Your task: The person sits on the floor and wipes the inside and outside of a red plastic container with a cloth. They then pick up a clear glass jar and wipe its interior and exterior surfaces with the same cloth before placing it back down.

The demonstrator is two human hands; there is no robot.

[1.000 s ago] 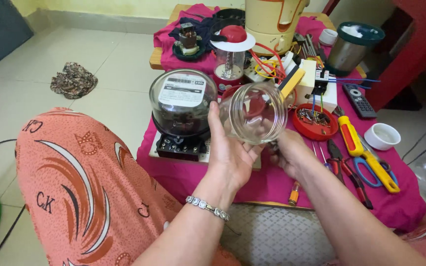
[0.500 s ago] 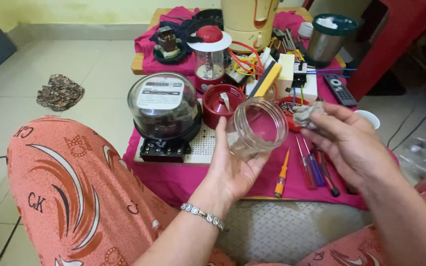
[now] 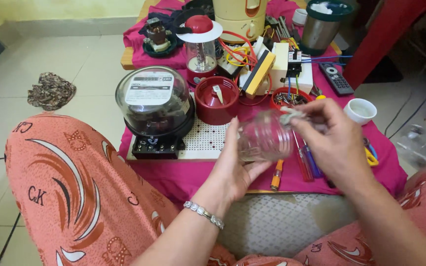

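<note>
Now jar (image 3: 265, 138) between hands (tilted)

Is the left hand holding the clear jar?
Yes, the left hand cups the clear jar from below while the right hand presses a rag at its rim.

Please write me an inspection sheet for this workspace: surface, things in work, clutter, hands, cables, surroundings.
Surface: low table under a magenta cloth, crowded.
Job's things: clear glass jar held on its side; small grey cloth wad at its rim.
Clutter: domed electric meter, red cup, screwdrivers, remote control, white bowl, steel canister.
Grippers: left hand cradles the jar; right hand pinches the wad in its fingers.
Cables: red and yellow wires loose among the parts.
Surroundings: tiled floor, crumpled rag, red chair.
</note>
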